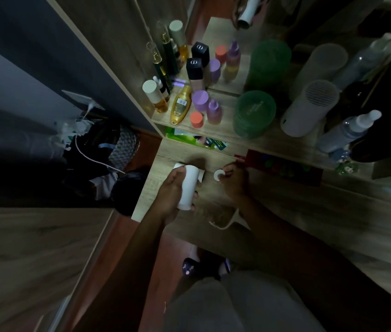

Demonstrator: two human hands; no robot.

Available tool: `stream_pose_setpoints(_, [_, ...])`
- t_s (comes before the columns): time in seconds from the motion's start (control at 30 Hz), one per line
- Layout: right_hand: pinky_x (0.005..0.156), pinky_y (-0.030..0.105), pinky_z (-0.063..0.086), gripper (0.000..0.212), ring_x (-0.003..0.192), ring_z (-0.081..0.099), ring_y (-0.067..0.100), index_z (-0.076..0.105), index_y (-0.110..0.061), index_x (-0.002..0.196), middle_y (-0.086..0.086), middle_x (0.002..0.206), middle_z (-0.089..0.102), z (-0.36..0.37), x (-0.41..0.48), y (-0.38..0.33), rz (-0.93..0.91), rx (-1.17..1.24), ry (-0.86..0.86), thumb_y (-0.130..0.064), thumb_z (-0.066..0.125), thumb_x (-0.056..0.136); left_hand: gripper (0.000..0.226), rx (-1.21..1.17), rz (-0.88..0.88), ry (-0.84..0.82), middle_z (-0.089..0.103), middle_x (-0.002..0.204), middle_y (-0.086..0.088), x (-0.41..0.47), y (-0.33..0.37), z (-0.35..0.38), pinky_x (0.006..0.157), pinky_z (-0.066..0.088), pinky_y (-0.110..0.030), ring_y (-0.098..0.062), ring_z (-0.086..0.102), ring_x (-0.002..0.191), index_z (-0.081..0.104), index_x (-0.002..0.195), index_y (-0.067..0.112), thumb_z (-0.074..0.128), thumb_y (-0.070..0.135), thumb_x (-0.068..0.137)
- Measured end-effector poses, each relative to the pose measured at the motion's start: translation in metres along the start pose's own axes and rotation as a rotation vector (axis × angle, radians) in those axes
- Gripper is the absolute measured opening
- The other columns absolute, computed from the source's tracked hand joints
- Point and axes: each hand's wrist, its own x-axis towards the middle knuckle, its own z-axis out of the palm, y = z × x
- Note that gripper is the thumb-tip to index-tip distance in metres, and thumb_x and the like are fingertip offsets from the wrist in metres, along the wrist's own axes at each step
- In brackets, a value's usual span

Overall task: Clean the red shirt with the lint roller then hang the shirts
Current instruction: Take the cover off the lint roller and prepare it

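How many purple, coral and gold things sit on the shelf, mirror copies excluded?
purple bottles: 2
coral cap: 1
gold bottle: 1
total: 4

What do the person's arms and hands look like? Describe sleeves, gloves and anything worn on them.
Both forearms are bare, with no sleeves in view. The left hand and right hand wear no gloves. The dim light shows no rings, watch or bracelets.

Roller (189,185) middle hidden under the left hand (173,195), right hand (235,180) fingertips too dark to tell, cord (223,224) partly behind that wrist.
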Motion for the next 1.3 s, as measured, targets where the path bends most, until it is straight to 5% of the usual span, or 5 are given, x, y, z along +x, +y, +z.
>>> stream_pose_setpoints(0.23, [0.089,0.033,0.054,0.026,0.105,0.068,0.028,0.068,0.003,0.11,0.017,0.112,0.071,0.001,-0.011,-0.004,-0.05,0.005,0.104,-0.006,0.072,0.085,0.029,-0.168,0.019,-0.027,0.068,0.09,-0.015,-0.004,0.006,0.006,0.055,0.054,-0.035,-0.023,0.065,0.065,0.056,0.119,0.013,0.045,0.036,0.106])
stream_pose_setpoints(0.43, [0.091,0.035,0.055,0.022,0.107,0.067,0.026,0.068,-0.001,0.112,0.015,0.113,0.071,-0.008,-0.016,-0.002,-0.055,0.06,0.119,-0.002,0.064,0.091,0.057,-0.233,0.023,0.05,0.06,0.109,-0.027,-0.004,0.005,0.015,0.068,0.059,-0.043,-0.029,0.071,0.078,0.043,0.142,0.004,0.058,0.038,0.098])
stream_pose_setpoints(0.73, [0.049,0.027,0.044,0.002,0.066,0.062,0.012,0.062,-0.026,0.092,0.007,0.085,0.068,-0.04,-0.079,-0.049,-0.174,0.546,-0.191,-0.025,0.063,0.093,0.042,-0.285,0.153,0.261,0.062,0.113,-0.016,-0.003,0.01,0.022,0.076,0.06,-0.035,-0.023,0.067,0.095,0.04,0.138,0.001,0.049,0.028,0.106])
stream_pose_setpoints(1.0, [0.07,0.022,0.053,0.046,0.086,0.067,0.009,0.06,-0.022,0.102,-0.005,0.102,0.068,-0.033,-0.107,-0.059,-0.306,0.396,-0.22,-0.02,0.089,0.067,0.044,-0.397,0.208,0.384,0.059,0.121,-0.02,-0.009,0.013,0.023,0.076,0.06,-0.035,-0.027,0.065,0.102,0.038,0.139,0.001,0.051,0.027,0.105])
stream_pose_setpoints(1.3, [0.077,0.031,0.059,0.044,0.086,0.07,0.007,0.067,-0.012,0.111,-0.007,0.1,0.072,-0.029,-0.111,-0.06,-0.32,0.443,-0.153,-0.01,0.087,0.071,0.043,-0.412,0.226,0.413,0.06,0.119,-0.013,-0.017,0.009,0.022,0.07,0.058,-0.031,-0.02,0.067,0.095,0.039,0.139,0.005,0.052,0.028,0.105])
